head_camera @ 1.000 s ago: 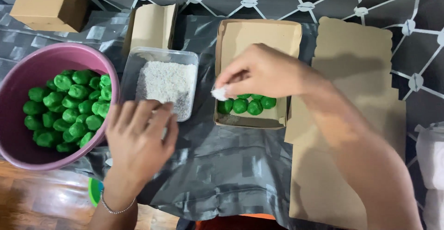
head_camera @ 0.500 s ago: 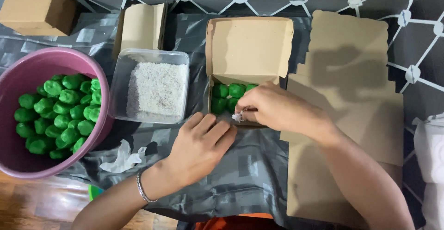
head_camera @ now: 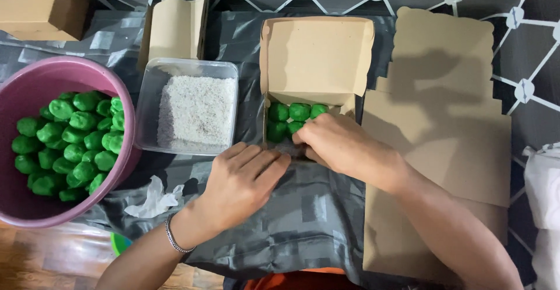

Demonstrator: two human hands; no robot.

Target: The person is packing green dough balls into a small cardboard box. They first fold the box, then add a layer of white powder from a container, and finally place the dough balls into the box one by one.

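An open brown cardboard box [head_camera: 318,56] lies in the middle with its lid folded back. Several green balls [head_camera: 291,115] sit in its tray. My right hand [head_camera: 341,150] reaches into the tray from the right, fingers curled down over the balls and hiding the near part; whether it holds one is not visible. My left hand [head_camera: 245,179], with a bracelet at the wrist, lies flat on the dark plastic sheet [head_camera: 309,214], its fingertips at the box's near left corner. To the left stand a clear tub of white flakes [head_camera: 195,112] and a pink bowl [head_camera: 125,106] full of green balls [head_camera: 70,138].
A stack of flat brown box blanks [head_camera: 443,121] lies at the right under my right forearm. A folded box [head_camera: 175,27] and a closed box [head_camera: 38,4] stand at the back left. A crumpled white scrap [head_camera: 154,199] lies near the bowl. A white bag [head_camera: 542,191] is at the right edge.
My right hand has gone from above the box down into its tray. My left hand has moved right, from in front of the tub to the box's near corner.
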